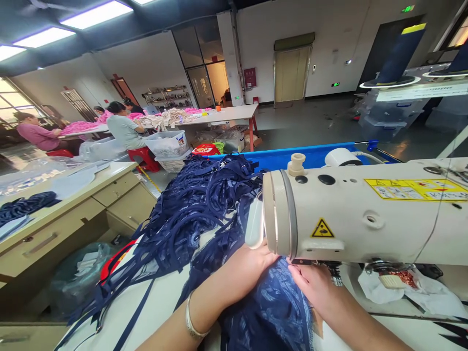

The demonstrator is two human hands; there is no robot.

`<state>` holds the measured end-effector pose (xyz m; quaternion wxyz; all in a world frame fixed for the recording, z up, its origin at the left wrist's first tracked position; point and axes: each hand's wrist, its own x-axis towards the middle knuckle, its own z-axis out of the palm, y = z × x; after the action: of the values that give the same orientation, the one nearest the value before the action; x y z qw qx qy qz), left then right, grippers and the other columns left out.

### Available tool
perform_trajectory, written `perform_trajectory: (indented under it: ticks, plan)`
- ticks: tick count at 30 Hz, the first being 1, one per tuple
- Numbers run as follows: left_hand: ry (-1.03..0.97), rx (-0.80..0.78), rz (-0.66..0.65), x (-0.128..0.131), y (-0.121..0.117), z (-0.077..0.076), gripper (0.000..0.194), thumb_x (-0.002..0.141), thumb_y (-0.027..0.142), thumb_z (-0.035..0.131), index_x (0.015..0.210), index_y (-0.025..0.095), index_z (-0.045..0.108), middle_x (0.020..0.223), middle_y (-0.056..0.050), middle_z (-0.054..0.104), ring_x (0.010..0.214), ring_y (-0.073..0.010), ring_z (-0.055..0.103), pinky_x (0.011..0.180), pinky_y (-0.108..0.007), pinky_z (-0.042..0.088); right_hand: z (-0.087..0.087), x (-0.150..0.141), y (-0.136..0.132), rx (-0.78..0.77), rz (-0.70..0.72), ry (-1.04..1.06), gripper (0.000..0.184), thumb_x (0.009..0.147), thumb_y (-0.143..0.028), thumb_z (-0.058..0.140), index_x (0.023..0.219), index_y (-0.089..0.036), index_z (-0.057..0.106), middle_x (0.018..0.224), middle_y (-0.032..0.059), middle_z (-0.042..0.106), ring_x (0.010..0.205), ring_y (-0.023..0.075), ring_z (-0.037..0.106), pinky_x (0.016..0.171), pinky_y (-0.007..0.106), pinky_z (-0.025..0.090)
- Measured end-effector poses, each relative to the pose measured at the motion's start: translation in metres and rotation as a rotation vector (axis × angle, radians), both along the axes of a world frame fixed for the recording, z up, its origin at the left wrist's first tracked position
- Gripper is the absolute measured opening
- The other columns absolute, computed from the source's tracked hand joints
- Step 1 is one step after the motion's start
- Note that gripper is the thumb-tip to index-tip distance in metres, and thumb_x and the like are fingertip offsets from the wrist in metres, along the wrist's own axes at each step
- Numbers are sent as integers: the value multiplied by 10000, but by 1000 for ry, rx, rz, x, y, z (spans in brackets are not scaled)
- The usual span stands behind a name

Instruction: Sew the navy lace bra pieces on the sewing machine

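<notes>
A piece of navy lace fabric (276, 302) hangs from beneath the head of a white sewing machine (336, 209) down toward my lap. My left hand (260, 257), with a silver bangle at the wrist, grips the fabric on the left of the machine head. Its fingertips are partly hidden by the machine. On the other side, my right hand (310, 280) holds the right edge of the lace, thumb and fingers close together near the needle area. The needle itself is out of sight. A heap of navy lace bras (190, 214) with straps lies to the left and behind my left hand.
White cloth with copper-coloured thread scraps (402, 280) lies under the machine arm. A blue cloth trough (314, 155) runs behind the machine. At left stands a drawer desk (69, 219). Thread cones (398, 58) stand upper right. Several people sit at a far table (234, 114).
</notes>
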<state>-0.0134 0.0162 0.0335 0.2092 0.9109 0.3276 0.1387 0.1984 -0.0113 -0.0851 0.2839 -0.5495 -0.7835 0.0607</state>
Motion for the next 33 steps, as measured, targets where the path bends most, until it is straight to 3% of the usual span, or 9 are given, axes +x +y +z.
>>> perform_trajectory:
  ticks: [24,33]
  plan:
    - [-21,73,-14,2,0,-5,299,977,247,367,1141,259,616,1183,3,645,1229,-164,474,1095,-331,316,1,2,0,1,-4,-29,301,847,-226,427,949,-279,705,895,32,708,826,216,672,701,270,547]
    - [10,108,-20,2,0,-4,294,985,247,350,1115,236,613,1168,-14,648,1225,-160,474,1058,-316,355,-3,3,-3,-5,-22,-18,309,827,-210,457,990,-312,700,954,22,701,864,221,670,681,280,558]
